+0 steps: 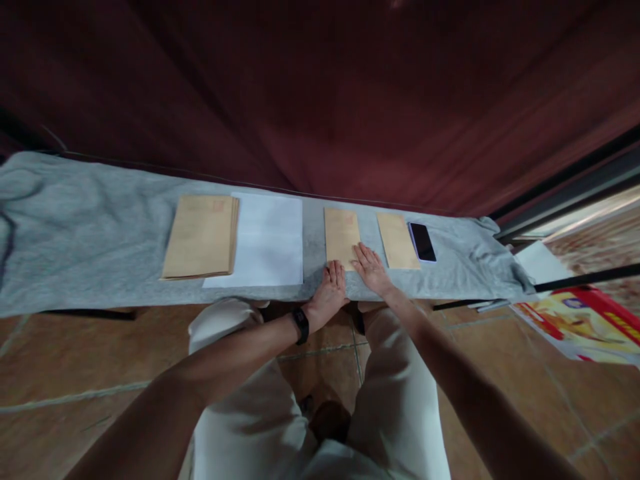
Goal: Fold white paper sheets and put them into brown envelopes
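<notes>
My left hand [330, 288] and my right hand [371, 267] both lie flat on the near end of a small brown envelope [341, 235] on a grey cloth-covered surface [100, 227]. Fingers are spread and pressing down; neither hand grips anything. A black band sits on my left wrist. A second small brown envelope [397, 240] lies just right of my right hand. A stack of larger brown envelopes [201, 236] lies to the left, beside white paper sheets [269, 239].
A dark phone [423, 241] lies right of the second envelope. A dark red curtain [320, 87] hangs behind the surface. Colourful printed packaging [580, 327] lies on the tiled floor at the right. My legs in light trousers are below.
</notes>
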A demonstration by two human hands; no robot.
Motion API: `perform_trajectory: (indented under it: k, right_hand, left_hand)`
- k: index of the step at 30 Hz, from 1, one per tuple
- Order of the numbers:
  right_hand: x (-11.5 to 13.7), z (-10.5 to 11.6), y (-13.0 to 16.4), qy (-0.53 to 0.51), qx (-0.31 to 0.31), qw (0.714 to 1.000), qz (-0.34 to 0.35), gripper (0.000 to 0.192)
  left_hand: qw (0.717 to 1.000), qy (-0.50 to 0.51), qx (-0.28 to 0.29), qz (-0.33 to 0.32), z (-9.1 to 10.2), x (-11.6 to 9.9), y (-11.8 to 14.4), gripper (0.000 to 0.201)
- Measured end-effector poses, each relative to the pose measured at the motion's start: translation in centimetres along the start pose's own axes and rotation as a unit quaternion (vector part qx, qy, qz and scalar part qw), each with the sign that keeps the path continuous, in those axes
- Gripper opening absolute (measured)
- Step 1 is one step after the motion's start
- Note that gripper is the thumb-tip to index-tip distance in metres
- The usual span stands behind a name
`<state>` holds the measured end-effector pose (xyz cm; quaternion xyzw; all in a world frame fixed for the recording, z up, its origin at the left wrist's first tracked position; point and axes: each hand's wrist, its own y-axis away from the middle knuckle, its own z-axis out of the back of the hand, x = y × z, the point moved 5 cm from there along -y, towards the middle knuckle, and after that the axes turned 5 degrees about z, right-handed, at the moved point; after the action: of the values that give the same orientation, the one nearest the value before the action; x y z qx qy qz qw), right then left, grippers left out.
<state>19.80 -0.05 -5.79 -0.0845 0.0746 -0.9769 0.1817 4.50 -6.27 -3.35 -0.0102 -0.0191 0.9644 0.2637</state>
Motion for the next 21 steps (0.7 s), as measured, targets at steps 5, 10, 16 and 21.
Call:
perform_trajectory:
  k: [5, 10, 16, 21]
  right_hand:
    - [-0.8, 0.4, 0.3, -0.057, -0.033, 0.998, 0.0, 0.057]
    - [0.6, 0.5, 1.1, -0.07, -0.065, 0.995, -0.01, 0.057]
    - [1.1, 0.0, 1.9, -0.066, -0.077, 0.994, -0.047, 0.06]
    - [-0.2, -0.3, 1.9, -0.098, -0.109, 0.987, -0.062, 0.056]
  left_hand:
    - [0.998, 0.056, 0.01, 0.004, 0.0, 0.3, 0.0, 0.084]
    - [0.997, 0.072, 0.007, 0.0, -0.1, 0.3, 0.1, 0.084]
    - [0.997, 0.079, 0.001, -0.009, 0.1, 0.3, 0.1, 0.081]
    - [0.999, 0.051, 0.008, -0.008, 0.3, 0.4, 0.1, 0.083]
